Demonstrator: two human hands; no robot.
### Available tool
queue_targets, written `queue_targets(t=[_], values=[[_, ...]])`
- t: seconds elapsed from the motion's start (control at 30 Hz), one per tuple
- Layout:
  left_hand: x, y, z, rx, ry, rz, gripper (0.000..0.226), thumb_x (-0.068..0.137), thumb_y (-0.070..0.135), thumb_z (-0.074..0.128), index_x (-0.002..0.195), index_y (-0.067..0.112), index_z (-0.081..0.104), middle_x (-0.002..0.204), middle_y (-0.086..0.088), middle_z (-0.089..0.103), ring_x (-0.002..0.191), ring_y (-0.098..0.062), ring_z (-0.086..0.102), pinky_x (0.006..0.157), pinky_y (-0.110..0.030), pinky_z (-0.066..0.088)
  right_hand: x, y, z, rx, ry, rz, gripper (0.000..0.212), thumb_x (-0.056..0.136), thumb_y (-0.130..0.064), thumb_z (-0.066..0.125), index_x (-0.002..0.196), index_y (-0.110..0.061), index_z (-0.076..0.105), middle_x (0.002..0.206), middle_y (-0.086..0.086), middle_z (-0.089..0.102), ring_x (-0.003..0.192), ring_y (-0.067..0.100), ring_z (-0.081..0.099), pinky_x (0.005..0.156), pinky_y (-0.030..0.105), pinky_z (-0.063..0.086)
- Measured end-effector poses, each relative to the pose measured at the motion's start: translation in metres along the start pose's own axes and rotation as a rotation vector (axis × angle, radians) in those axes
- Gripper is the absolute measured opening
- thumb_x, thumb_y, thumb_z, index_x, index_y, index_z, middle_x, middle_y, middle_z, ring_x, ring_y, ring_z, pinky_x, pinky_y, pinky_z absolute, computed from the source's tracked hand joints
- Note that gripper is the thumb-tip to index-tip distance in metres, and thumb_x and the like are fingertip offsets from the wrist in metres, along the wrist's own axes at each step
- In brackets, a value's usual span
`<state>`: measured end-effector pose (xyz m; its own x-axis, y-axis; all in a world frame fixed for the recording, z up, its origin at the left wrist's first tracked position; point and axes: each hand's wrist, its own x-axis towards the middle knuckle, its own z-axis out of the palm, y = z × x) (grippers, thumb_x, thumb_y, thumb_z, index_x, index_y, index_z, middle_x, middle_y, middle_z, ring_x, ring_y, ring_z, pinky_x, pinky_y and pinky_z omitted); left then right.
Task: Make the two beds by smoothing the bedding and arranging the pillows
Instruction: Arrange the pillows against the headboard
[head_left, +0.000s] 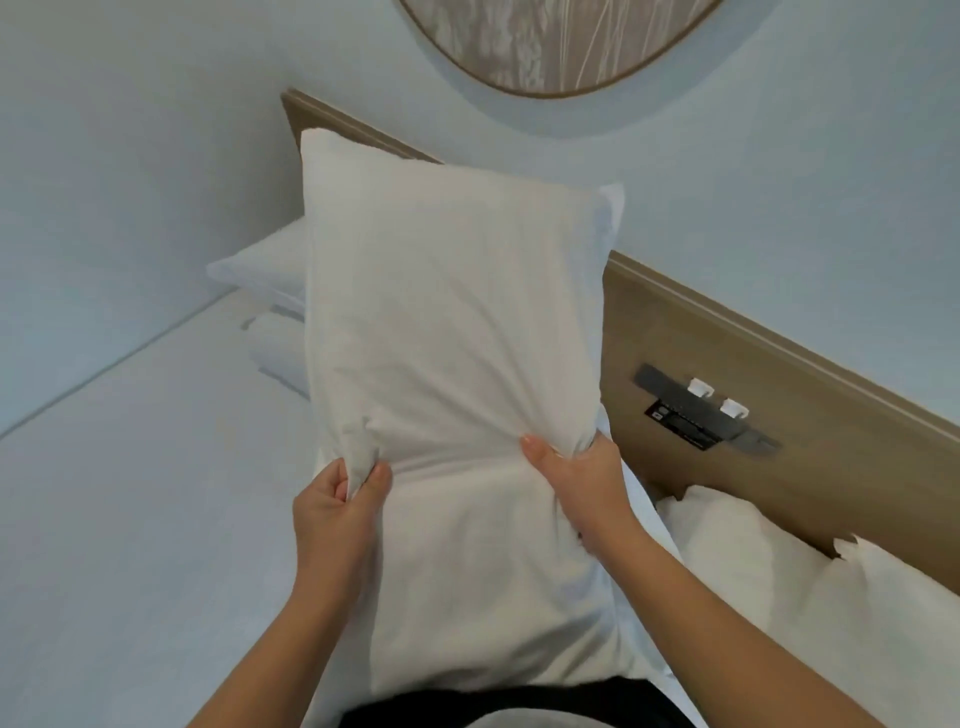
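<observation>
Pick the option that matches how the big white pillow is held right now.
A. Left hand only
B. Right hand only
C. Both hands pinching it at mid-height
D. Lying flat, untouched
C: the left hand and the right hand each grip the pillow, which stands upright.

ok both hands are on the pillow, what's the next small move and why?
Probably lower the pillow towards the headboard, onto the pillows already lying there. The left hand pinches its left edge and the right hand grips its right side, holding it upright and lengthwise above the bed, so it isn't placed yet.
</observation>
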<state>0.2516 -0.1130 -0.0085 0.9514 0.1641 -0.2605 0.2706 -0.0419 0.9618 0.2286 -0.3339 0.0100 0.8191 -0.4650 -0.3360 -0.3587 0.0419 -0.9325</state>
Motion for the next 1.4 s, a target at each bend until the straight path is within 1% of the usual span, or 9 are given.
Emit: queue_targets(t=[0.27,0.4,0.67,0.77,0.83,0.93,1.17,1.27,1.4], values=[[0.074,0.005,0.067,-0.117,0.562,0.019,0.05,0.09,0.02,0.068,0.062,0.018,0.027,0.063,-0.003,0.024,0.061,-0.02,0.022,0.06,-0.034,0.023,0.146,-0.05,0.06,-0.115,-0.322,-0.089,0.022,0.08,-0.02,0.08,0.092,-0.029,0.064,0.094,-0.011,0.072,0.085,0.003,0.069,0.075,0.022,0.056],[0.152,0.031,0.112,-0.211,0.75,0.042,0.047,0.089,0.02,0.069,0.062,0.018,0.031,0.062,-0.001,0.027,0.06,-0.017,0.025,0.06,-0.03,0.024,0.254,-0.101,0.105,-0.241,-0.422,-0.173,0.033,0.074,-0.031,0.083,0.101,-0.024,0.064,0.102,-0.004,0.071,0.096,0.017,0.068,0.089,0.039,0.056],[0.327,0.074,0.175,-0.185,0.994,0.089,0.046,0.088,0.025,0.067,0.061,0.017,0.031,0.06,0.0,0.032,0.06,-0.016,0.029,0.057,-0.03,0.028,0.433,-0.183,0.181,-0.37,-0.491,-0.339,0.035,0.076,-0.04,0.077,0.101,-0.022,0.061,0.103,-0.002,0.068,0.096,0.021,0.066,0.087,0.04,0.055],[0.386,0.063,0.195,0.033,0.94,0.02,0.039,0.093,0.028,0.06,0.067,0.018,0.032,0.064,0.003,0.04,0.063,-0.021,0.04,0.062,-0.033,0.034,0.502,-0.175,0.205,-0.527,-0.358,-0.379,0.043,0.08,-0.047,0.067,0.109,-0.017,0.056,0.107,-0.002,0.064,0.102,0.024,0.062,0.088,0.042,0.052],[0.415,0.027,0.212,0.311,0.77,-0.129,0.026,0.09,0.042,0.059,0.091,0.018,0.049,0.094,-0.002,0.056,0.091,-0.029,0.055,0.081,-0.041,0.043,0.544,-0.144,0.213,-0.754,-0.289,-0.383,0.055,0.085,-0.048,0.061,0.129,-0.018,0.045,0.128,0.004,0.053,0.119,0.028,0.053,0.096,0.045,0.045],[0.437,-0.044,0.233,0.547,0.445,-0.341,0.08,0.085,0.069,0.051,0.15,0.033,0.021,0.158,-0.005,0.014,0.143,-0.029,0.021,0.108,-0.058,0.026,0.583,-0.073,0.208,-1.11,-0.379,-0.4,0.071,0.093,-0.059,0.044,0.152,-0.029,0.019,0.158,0.004,0.022,0.143,0.03,0.025,0.11,0.051,0.028],[0.478,-0.072,0.239,0.652,0.46,-0.229,0.08,0.09,0.069,0.036,0.153,0.04,-0.003,0.162,-0.003,-0.015,0.15,-0.027,-0.004,0.116,-0.058,0.013,0.629,-0.025,0.208,-1.199,-0.43,-0.438,0.066,0.096,-0.066,0.019,0.154,-0.038,0.006,0.164,-0.002,0.004,0.15,0.028,0.005,0.115,0.059,0.011],[0.497,-0.059,0.237,0.776,0.52,-0.043,0.073,0.096,0.06,0.029,0.153,0.037,-0.009,0.161,-0.001,-0.024,0.149,-0.025,-0.017,0.117,-0.054,-0.002,0.629,-0.043,0.221,-1.114,-0.368,-0.741,0.061,0.1,-0.056,0.021,0.155,-0.036,0.003,0.165,-0.002,-0.004,0.151,0.025,-0.005,0.118,0.055,0.002],[0.519,-0.063,0.245,1.121,0.309,-0.036,0.066,0.1,0.054,0.012,0.153,0.028,-0.016,0.161,0.0,-0.022,0.148,-0.024,-0.02,0.119,-0.056,-0.006,0.635,-0.022,0.216,-1.316,-0.658,-0.729,0.058,0.102,-0.055,0.013,0.155,-0.037,-0.005,0.164,-0.009,-0.009,0.151,0.019,-0.01,0.119,0.058,-0.001]])
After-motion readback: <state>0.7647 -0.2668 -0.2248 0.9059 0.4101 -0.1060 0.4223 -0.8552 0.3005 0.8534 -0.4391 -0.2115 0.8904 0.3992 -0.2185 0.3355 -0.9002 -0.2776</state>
